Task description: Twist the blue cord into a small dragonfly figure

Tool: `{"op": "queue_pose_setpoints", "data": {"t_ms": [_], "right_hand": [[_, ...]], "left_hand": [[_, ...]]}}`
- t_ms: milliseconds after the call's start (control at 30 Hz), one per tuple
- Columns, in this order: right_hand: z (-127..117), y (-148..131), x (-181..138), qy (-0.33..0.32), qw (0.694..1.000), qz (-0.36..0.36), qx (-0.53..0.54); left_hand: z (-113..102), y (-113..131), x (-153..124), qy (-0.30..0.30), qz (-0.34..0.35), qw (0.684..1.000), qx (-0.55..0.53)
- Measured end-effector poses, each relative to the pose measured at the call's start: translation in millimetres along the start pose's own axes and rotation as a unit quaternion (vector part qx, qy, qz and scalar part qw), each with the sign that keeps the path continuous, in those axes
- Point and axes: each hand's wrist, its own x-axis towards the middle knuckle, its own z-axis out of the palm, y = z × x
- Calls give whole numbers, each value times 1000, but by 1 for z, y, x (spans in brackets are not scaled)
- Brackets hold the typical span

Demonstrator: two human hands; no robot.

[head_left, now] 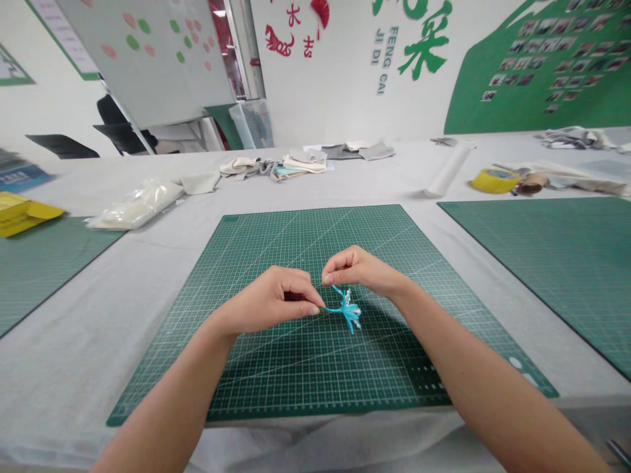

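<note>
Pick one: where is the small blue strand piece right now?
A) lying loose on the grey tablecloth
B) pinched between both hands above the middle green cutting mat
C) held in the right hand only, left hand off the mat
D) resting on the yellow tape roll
B: the left hand pinches the stem end and the right hand pinches a strand of the blue strand piece, both over the middle green cutting mat.

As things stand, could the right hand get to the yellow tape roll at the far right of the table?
Probably yes, after letting go. The right hand pinches a strand of the blue flower piece, which the left hand also grips. Bare cloth separates it from the yellow tape roll, but it looks like a long stretch.
</note>
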Motion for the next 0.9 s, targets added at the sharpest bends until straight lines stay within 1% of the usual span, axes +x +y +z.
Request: {"op": "queue_pose_setpoints", "data": {"t_ms": [100,200,267,467,600,733,900], "right_hand": [[2,3,2,8,999,23,41],[6,8,5,16,995,28,91],[8,12,7,26,994,31,104],[13,17,10,63,992,51,98],[14,10,8,65,992,53,97],[16,0,5,82,993,32,74],[20,-8,2,96,994,-4,59]], "left_hand": [[-1,1,-1,37,-10,999,-9],[0,2,-1,77,-12,997,-12],[0,1,0,106,-19,994,-17],[2,-3,1,171,-52,984,-24],[0,-8,4,239,-73,968,-13],[-1,-13,6,299,-110,947,-40],[-2,-17,7,326,-144,932,-65]]}}
